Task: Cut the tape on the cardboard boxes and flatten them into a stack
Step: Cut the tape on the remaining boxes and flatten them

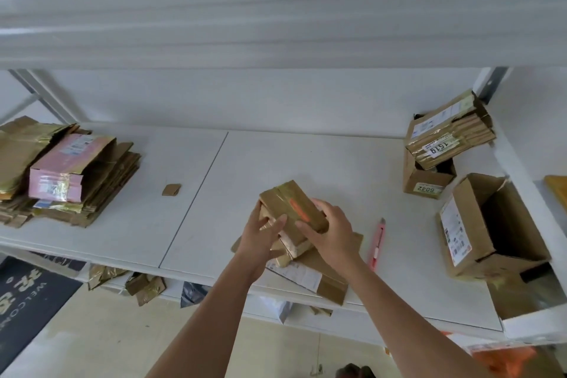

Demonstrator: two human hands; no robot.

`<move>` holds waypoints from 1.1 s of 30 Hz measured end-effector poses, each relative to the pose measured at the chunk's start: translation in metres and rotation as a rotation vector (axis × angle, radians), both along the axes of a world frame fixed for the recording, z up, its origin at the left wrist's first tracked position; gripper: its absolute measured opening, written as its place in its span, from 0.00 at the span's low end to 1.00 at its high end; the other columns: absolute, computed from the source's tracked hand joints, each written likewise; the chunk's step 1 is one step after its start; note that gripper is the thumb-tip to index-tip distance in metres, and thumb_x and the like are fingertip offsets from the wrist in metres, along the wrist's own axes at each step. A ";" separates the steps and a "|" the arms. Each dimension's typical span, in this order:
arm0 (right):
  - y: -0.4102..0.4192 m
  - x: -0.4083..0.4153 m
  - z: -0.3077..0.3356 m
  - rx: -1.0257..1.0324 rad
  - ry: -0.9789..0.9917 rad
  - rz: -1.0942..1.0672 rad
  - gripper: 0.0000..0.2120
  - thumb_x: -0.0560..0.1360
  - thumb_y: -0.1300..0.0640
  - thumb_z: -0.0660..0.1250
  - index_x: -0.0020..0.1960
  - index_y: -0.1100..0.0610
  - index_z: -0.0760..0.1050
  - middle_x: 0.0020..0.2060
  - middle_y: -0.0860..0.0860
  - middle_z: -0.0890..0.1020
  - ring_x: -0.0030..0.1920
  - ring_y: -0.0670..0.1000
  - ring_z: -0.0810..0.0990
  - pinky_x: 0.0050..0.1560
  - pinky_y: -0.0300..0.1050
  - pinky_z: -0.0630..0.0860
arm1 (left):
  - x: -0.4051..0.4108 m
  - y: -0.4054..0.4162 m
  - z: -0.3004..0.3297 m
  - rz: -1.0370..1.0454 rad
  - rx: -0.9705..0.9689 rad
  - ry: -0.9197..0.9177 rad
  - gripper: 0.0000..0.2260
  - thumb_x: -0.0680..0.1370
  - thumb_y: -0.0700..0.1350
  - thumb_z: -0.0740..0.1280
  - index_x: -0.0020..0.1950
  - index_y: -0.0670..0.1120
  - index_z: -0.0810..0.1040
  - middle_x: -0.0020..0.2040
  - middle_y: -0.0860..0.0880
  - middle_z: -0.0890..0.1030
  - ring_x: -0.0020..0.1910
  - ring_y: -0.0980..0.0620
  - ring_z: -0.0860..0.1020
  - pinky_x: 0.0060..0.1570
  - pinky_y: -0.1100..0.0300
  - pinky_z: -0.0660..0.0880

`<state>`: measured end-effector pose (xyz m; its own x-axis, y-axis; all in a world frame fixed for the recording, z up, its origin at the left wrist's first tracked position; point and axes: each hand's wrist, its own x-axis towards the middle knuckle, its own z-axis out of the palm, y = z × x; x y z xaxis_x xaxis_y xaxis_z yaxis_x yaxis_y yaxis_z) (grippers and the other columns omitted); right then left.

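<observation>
Both hands are holding a small box (293, 209) just above the bench (196, 193). The left hand (260, 239) is curling its fingers around the near left end of the small box. The right hand (328, 233) is gripping the right side, with its thumb lying on top. The small box is tilting, and its long side is running from the hands up and away, leaning a little to the left. An orange mark is showing on its top.

Under the hands a flat box (322, 276) is lying on the bench, partly sticking out over the near edge. I think it could slide off and fall to the floor if the hands are bumping it.

The pink knife (378, 244) is lying just to the right of the right hand, pointing away. I think the right hand could knock it off, or get hurt if the blade is out. I cannot tell if it is.

The stack (76, 175) of flat boxes is sitting far to the left of the left hand. More open boxes (491, 224) are waiting well to the right.
</observation>
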<state>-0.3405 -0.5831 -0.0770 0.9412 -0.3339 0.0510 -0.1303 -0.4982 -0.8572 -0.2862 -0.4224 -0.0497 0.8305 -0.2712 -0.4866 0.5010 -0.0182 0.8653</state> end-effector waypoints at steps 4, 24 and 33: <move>0.011 -0.004 -0.001 -0.102 0.074 0.063 0.36 0.72 0.34 0.68 0.74 0.47 0.64 0.55 0.47 0.75 0.49 0.41 0.74 0.44 0.31 0.68 | -0.002 -0.002 0.000 -0.041 0.107 0.019 0.34 0.79 0.44 0.69 0.76 0.66 0.54 0.61 0.47 0.80 0.53 0.45 0.83 0.38 0.52 0.81; 0.010 0.017 0.011 -0.225 0.287 0.151 0.37 0.73 0.37 0.68 0.77 0.48 0.60 0.52 0.45 0.83 0.53 0.49 0.81 0.57 0.46 0.75 | -0.004 0.002 -0.017 0.034 0.196 -0.060 0.32 0.79 0.39 0.69 0.76 0.63 0.62 0.56 0.47 0.83 0.51 0.48 0.84 0.45 0.48 0.83; -0.007 0.019 0.026 0.142 0.311 0.201 0.16 0.76 0.53 0.68 0.61 0.40 0.73 0.34 0.41 0.77 0.31 0.40 0.75 0.32 0.34 0.70 | -0.001 0.000 -0.018 0.053 0.206 -0.054 0.30 0.79 0.37 0.67 0.74 0.62 0.64 0.55 0.47 0.83 0.51 0.47 0.83 0.44 0.45 0.83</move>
<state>-0.3218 -0.5897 -0.0514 0.9519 -0.1243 -0.2800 -0.3061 -0.4201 -0.8543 -0.2872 -0.4229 -0.0672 0.8673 -0.1260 -0.4816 0.4589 -0.1723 0.8716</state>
